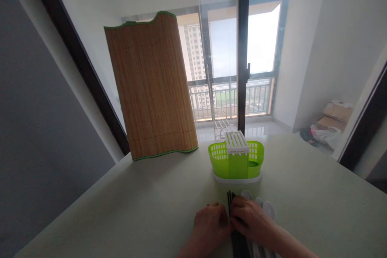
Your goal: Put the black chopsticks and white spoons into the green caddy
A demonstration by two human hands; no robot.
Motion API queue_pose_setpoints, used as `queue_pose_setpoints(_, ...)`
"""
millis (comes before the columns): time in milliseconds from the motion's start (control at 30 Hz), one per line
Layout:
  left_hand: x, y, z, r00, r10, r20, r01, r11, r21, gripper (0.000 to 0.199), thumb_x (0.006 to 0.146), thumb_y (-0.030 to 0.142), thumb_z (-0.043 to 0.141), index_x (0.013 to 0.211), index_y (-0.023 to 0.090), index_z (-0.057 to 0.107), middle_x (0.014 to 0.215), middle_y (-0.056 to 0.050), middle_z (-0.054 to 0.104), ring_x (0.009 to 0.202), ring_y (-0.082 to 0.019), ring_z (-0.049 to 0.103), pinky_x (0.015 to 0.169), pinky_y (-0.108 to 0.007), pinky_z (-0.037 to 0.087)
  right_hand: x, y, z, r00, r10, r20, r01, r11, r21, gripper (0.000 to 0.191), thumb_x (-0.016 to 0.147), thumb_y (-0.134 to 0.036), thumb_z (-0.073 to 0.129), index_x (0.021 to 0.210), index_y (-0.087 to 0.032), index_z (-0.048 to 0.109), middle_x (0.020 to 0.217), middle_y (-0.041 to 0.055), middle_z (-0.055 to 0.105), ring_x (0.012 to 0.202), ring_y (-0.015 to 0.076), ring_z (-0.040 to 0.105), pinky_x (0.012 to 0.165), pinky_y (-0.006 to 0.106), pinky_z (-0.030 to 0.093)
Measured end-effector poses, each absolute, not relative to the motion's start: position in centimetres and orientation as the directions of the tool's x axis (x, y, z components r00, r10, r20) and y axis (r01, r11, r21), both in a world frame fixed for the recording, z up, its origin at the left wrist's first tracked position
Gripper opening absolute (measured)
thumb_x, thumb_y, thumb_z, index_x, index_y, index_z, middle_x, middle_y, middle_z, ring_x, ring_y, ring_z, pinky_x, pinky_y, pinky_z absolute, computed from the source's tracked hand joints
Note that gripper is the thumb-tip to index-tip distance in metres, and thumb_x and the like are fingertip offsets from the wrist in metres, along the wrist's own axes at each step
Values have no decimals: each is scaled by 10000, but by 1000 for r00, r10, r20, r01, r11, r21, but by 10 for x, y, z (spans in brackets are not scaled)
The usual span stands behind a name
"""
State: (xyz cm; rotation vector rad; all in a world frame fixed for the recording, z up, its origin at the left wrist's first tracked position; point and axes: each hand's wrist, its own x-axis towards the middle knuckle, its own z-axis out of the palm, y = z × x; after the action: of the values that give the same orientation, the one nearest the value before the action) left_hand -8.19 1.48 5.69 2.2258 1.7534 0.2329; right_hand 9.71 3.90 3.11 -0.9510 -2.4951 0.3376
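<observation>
Several dark chopsticks (238, 246) lie lengthwise at the near edge of the view, their tips pointing away from me. My right hand (249, 215) is closed over them from the right, fingers bent around their upper part. From the other side, my left hand (210, 223) is curled against the same chopsticks, with its thumb side touching them; its fingertips are partly hidden. White spoons (268, 209) lie to the right, partly under my right hand and forearm. Just beyond stands a bright green utensil basket (237, 165) with a white slatted piece (237, 142) on top.
The pale table (163, 193) spreads around the hands. A bamboo mat (154, 88) with green edging stands upright at the far left. Behind it are glass doors with a dark frame (242, 48). Cardboard boxes and bags (329, 125) lie on the floor at right.
</observation>
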Motion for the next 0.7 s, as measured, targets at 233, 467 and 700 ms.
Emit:
queue_pose_setpoints(233,-82,15,62,206,972,-110,921,-154,359,222,767,414,567,872,240,656,907,-24,683,839,-209,641,705,-287,440,97,40,32,-672,669,318,548,738,-393,93,836,-136,567,809,-191,637,850,27,608,843,184,545,747,280,398)
queue_pose_setpoints(467,-92,22,70,76,993,-95,989,-63,130,250,741,268,519,959,196,620,983,-80,669,891,-252,652,747,-327,486,96,41,32,-715,618,328,519,782,-344,99,843,-144,550,774,-189,606,869,32,611,875,190,532,787,294,392)
queue_pose_setpoints(700,-113,37,84,25,985,-168,999,-31,-33,381,723,44,443,1042,107,642,1023,-177,682,959,-278,665,794,-354,508,96,41,30,-715,619,324,535,783,-316,94,843,-174,553,764,-190,602,876,36,607,884,197,529,802,300,396)
